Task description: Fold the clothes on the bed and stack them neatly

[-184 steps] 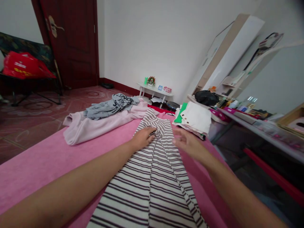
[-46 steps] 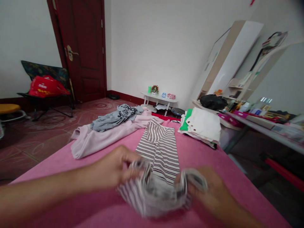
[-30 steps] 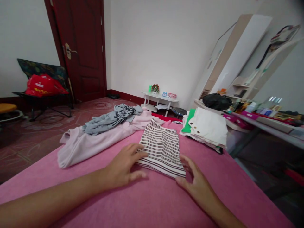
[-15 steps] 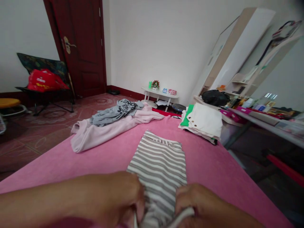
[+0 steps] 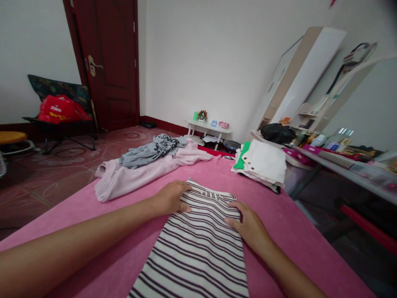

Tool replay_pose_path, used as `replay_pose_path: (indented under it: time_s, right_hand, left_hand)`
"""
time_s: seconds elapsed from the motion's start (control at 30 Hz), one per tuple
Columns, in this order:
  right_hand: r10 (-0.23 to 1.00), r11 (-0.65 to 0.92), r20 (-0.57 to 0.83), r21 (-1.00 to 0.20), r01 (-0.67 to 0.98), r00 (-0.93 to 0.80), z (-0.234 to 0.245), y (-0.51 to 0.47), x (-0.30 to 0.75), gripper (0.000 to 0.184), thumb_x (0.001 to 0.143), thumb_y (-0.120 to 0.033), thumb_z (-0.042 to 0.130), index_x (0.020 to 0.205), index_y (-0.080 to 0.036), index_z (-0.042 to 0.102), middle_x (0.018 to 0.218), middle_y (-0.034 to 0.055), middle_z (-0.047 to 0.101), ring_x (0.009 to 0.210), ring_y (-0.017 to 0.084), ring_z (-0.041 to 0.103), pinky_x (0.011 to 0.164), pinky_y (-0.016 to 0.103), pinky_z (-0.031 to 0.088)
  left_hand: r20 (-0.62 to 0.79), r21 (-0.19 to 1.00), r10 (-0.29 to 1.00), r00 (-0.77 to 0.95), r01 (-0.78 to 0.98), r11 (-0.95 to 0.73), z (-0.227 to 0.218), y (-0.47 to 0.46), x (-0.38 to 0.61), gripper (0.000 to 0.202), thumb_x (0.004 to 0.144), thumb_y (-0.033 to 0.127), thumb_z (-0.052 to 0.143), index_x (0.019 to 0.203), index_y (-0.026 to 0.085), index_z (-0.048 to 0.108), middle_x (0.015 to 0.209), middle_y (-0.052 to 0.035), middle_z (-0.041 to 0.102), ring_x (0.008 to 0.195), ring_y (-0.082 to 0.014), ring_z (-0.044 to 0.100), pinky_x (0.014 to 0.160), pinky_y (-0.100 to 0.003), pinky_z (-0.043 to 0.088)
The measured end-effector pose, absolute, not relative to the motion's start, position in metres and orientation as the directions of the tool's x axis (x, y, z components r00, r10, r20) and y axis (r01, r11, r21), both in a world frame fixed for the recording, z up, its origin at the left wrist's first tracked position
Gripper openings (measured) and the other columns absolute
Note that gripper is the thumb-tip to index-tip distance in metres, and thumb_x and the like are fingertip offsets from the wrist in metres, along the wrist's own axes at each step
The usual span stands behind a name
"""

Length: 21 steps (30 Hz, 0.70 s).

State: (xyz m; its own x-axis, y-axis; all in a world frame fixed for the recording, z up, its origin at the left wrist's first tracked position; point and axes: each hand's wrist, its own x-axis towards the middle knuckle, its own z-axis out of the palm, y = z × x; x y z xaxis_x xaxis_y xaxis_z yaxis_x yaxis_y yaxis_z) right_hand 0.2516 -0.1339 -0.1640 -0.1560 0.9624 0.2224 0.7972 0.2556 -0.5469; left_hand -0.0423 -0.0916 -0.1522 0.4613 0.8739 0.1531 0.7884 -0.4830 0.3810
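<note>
A white garment with dark stripes [image 5: 198, 244] lies flat in a long, narrow shape on the pink bed cover, its near end running out of the frame. Close to its far end, my left hand [image 5: 174, 198] rests on the left edge, thumb and fingers apart on the fabric. Across from it, my right hand [image 5: 246, 221] lies along the right edge, thumb spread from the fingers. Between the hands the striped cloth shows a band with dark marks at its far end.
A pink garment [image 5: 136, 182] with a grey printed one [image 5: 151, 151] on it lies back left. Folded clothes [image 5: 266, 163], white and green, are stacked back right. A cluttered dressing table [image 5: 350, 165] stands to the right. A chair [image 5: 37, 89] holds a red bag [image 5: 62, 109].
Both hands have moved away from me, from the garment's near part to its far end, and their closed fingers have spread. The striped cloth now extends flat toward me.
</note>
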Motion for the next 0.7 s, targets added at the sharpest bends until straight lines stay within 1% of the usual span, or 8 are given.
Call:
replay_pose_path:
  time_s: [0.07, 0.17, 0.27, 0.33, 0.4, 0.5, 0.63, 0.7]
  right_hand:
    - [0.957, 0.270, 0.244, -0.555, 0.787, -0.157, -0.163, -0.140, 0.247, 0.021, 0.073, -0.028, 0.059, 0.090, -0.019, 0.064, 0.098, 0.0075, 0.067, 0.092, 0.024, 0.061, 0.084, 0.036, 0.046]
    - [0.955, 0.264, 0.274, -0.596, 0.759, -0.117, -0.151, -0.139, 0.243, 0.017, 0.074, -0.032, 0.058, 0.083, -0.019, 0.065, 0.085, 0.0053, 0.068, 0.082, 0.023, 0.062, 0.076, 0.034, 0.047]
    - [0.953, 0.249, 0.298, -0.648, 0.720, -0.060, -0.137, -0.120, 0.246, 0.021, 0.074, -0.036, 0.059, 0.082, -0.018, 0.065, 0.078, 0.0035, 0.068, 0.074, 0.021, 0.061, 0.068, 0.030, 0.046]
    - [0.947, 0.253, 0.315, -0.621, 0.741, -0.059, -0.135, -0.102, 0.250, 0.019, 0.073, -0.034, 0.059, 0.079, -0.018, 0.065, 0.077, 0.0035, 0.067, 0.072, 0.020, 0.061, 0.066, 0.029, 0.045]
    - [0.943, 0.227, 0.329, -0.550, 0.804, -0.041, -0.142, -0.086, 0.253, 0.023, 0.068, -0.032, 0.063, 0.086, -0.017, 0.065, 0.087, 0.0056, 0.067, 0.078, 0.020, 0.061, 0.069, 0.029, 0.045]
    - [0.960, 0.142, 0.281, -0.503, 0.852, 0.006, -0.161, -0.071, 0.256, 0.042, 0.062, -0.034, 0.071, 0.100, -0.016, 0.065, 0.099, 0.0095, 0.066, 0.087, 0.022, 0.061, 0.073, 0.031, 0.045]
    - [0.986, 0.164, 0.106, -0.594, 0.788, -0.125, -0.162, -0.060, 0.254, 0.020, 0.068, -0.033, 0.065, 0.077, -0.015, 0.068, 0.073, 0.0040, 0.067, 0.070, 0.020, 0.061, 0.061, 0.027, 0.043]
    - [0.974, 0.227, 0.165, -0.616, 0.754, -0.157, -0.139, -0.053, 0.254, 0.018, 0.069, -0.032, 0.063, 0.067, -0.015, 0.066, 0.064, 0.0021, 0.064, 0.063, 0.018, 0.058, 0.057, 0.027, 0.040]
  left_hand:
    - [0.124, 0.394, 0.890, 0.438, 0.802, -0.449, -0.151, -0.095, -0.040, 0.046, 0.068, 0.041, 0.073, 0.108, 0.021, 0.066, 0.103, -0.0078, 0.067, 0.096, -0.0265, 0.061, 0.083, -0.033, 0.046]
    - [0.181, 0.398, 0.884, 0.431, 0.790, -0.467, -0.141, -0.096, -0.036, 0.026, 0.073, 0.037, 0.068, 0.093, 0.021, 0.068, 0.092, -0.0043, 0.068, 0.086, -0.0230, 0.062, 0.074, -0.029, 0.045]
    - [0.298, 0.407, 0.882, 0.364, 0.788, -0.462, -0.130, -0.083, -0.032, 0.026, 0.076, 0.039, 0.066, 0.094, 0.021, 0.068, 0.092, -0.0033, 0.067, 0.084, -0.0215, 0.061, 0.071, -0.027, 0.043]
    - [0.316, 0.402, 0.895, 0.315, 0.810, -0.427, -0.129, -0.069, -0.030, 0.026, 0.076, 0.039, 0.066, 0.095, 0.021, 0.068, 0.095, -0.0041, 0.067, 0.088, -0.0225, 0.061, 0.073, -0.028, 0.043]
    - [0.276, 0.414, 0.920, 0.277, 0.830, -0.374, -0.136, -0.054, -0.029, 0.034, 0.071, 0.038, 0.070, 0.100, 0.020, 0.067, 0.101, -0.0064, 0.065, 0.094, -0.0246, 0.060, 0.077, -0.030, 0.044]
    - [0.146, 0.513, 0.960, 0.238, 0.812, -0.279, -0.153, -0.038, -0.031, 0.052, 0.063, 0.039, 0.075, 0.109, 0.016, 0.063, 0.103, -0.0089, 0.065, 0.093, -0.0253, 0.061, 0.077, -0.030, 0.046]
    - [0.068, 0.528, 0.960, 0.273, 0.806, -0.267, -0.153, -0.029, -0.031, 0.027, 0.067, 0.039, 0.070, 0.079, 0.014, 0.067, 0.073, -0.0033, 0.065, 0.070, -0.0207, 0.061, 0.063, -0.027, 0.044]
    - [0.144, 0.496, 0.950, 0.278, 0.810, -0.312, -0.131, -0.026, -0.027, 0.023, 0.071, 0.037, 0.067, 0.070, 0.014, 0.066, 0.065, -0.0018, 0.061, 0.065, -0.0188, 0.059, 0.061, -0.027, 0.042]
